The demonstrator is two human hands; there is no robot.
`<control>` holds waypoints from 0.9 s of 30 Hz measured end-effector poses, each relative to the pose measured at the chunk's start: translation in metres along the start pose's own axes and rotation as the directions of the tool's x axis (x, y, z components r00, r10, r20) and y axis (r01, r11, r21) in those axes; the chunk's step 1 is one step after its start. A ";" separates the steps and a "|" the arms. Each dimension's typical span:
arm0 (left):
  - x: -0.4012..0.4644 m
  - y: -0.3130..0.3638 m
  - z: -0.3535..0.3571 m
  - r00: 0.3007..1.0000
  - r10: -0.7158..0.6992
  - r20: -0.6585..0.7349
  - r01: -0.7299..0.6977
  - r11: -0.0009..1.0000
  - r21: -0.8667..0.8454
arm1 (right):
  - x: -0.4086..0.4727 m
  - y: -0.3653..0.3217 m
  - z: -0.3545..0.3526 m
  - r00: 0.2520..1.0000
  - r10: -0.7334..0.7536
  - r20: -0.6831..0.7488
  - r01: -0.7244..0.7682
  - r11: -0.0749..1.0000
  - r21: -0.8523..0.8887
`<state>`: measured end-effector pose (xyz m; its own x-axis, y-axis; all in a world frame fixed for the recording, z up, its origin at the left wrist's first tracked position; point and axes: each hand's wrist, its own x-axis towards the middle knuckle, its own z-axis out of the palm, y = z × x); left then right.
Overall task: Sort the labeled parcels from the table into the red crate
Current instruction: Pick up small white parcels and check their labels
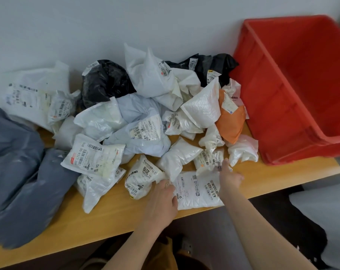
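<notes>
**Flat white parcel at front edge, both hands on it**

Flat white plastic mailer with printed label [199, 189] at the wooden table's [99, 221] front edge, near the pile. Left hand [162, 199] gripping its left edge, right hand [229, 176] pinching the top right corner. Looks light, soft, slick film; likely sags. Best held by opposite edges. Red plastic crate [282, 114] at right end, appears empty.

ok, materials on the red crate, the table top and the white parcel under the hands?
Red crate: looks like moulded plastic, matte, with ribbed walls and a thick rim.
Table: smooth yellowish top, probably laminate or sealed wood; no grain is visible.
White parcel: thin crinkled plastic film, slightly glossy, with a printed paper label. Left hand and right hand touch it.
</notes>
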<state>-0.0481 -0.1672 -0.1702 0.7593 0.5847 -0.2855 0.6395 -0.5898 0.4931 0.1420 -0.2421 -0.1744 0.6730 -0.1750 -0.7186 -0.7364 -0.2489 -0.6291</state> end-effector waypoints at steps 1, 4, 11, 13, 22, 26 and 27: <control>-0.002 0.001 -0.003 1.000 -0.009 0.011 0.009 1.000 -0.026 | 0.002 -0.006 -0.001 0.996 0.077 0.038 -0.079 0.996 0.051; -0.005 0.003 -0.011 0.998 -0.027 0.051 0.031 0.995 -0.091 | 0.005 -0.013 -0.007 0.981 0.156 0.116 -0.168 0.981 0.101; 0.000 0.020 -0.024 0.943 -0.265 0.202 0.332 0.776 -0.535 | -0.022 0.002 -0.036 0.969 0.091 0.228 -0.117 0.987 0.106; 0.005 0.028 -0.029 0.909 -0.314 0.274 0.415 0.626 -0.660 | -0.028 0.004 -0.043 0.959 0.077 0.271 -0.110 0.988 0.108; 0.024 0.052 -0.045 0.843 -0.238 0.483 0.538 0.347 -0.768 | -0.045 -0.001 -0.077 0.885 -0.031 0.465 -0.030 0.992 0.123; 0.031 0.061 -0.048 0.831 -0.151 0.535 0.555 0.154 -0.818 | -0.046 -0.004 -0.091 0.776 -0.093 0.624 0.105 0.994 0.017; 0.031 0.062 -0.049 0.836 -0.145 0.529 0.546 0.135 -0.827 | -0.045 -0.005 -0.094 0.743 -0.089 0.664 0.127 0.992 -0.008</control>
<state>0.0097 -0.1585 -0.1087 0.6060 0.2797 -0.7447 0.4019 0.7002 0.5900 0.1223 -0.3227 -0.1109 0.5200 0.5244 -0.6743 -0.6448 -0.2768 -0.7125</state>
